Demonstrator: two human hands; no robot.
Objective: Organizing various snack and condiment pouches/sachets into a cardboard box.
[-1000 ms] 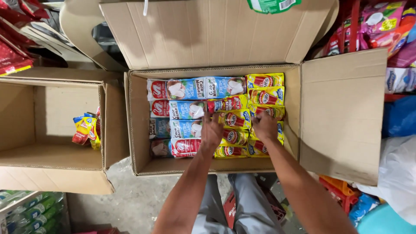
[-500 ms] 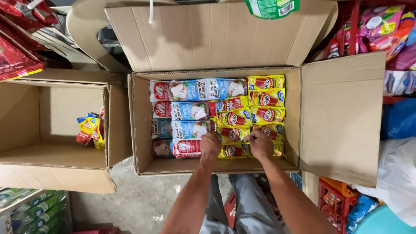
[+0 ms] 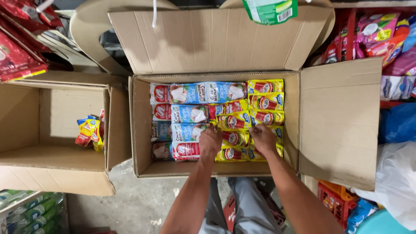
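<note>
The yellow sachets (image 3: 242,138) lie in overlapping rows in the right half of the open cardboard box (image 3: 141,130), which stands on the concrete floor (image 3: 143,203) directly in front of the person. Both hands rest on the near rows of this stack. The left hand (image 3: 210,141) sits at the seam where the yellow sachets meet the blue-and-white packets (image 3: 190,115); its fingers are curled down onto the packs, but the view does not show whether they pinch a pack or only press on it. The right hand (image 3: 262,138) lies on the yellow rows toward the box's right wall, fingers bent and knuckles up; its grip cannot be told either.

The packs lie flat and shingled, each row lapping the next, an arrangement that appears to fill the box floor wall to wall without gaps. The blue-and-white packets occupy the middle columns, and red-and-white packets (image 3: 161,113) line the left wall. All four flaps are folded outward, which keeps the opening free for both forearms.

A second cardboard box (image 3: 52,160) stands just to the left, its wall touching the first, and holds only a small bundle of yellow and red sachets (image 3: 90,132). Hanging snack bags (image 3: 17,60) fill the upper left corner, and packaged goods (image 3: 381,39) with a white plastic bag (image 3: 396,182) crowd the right side.
</note>
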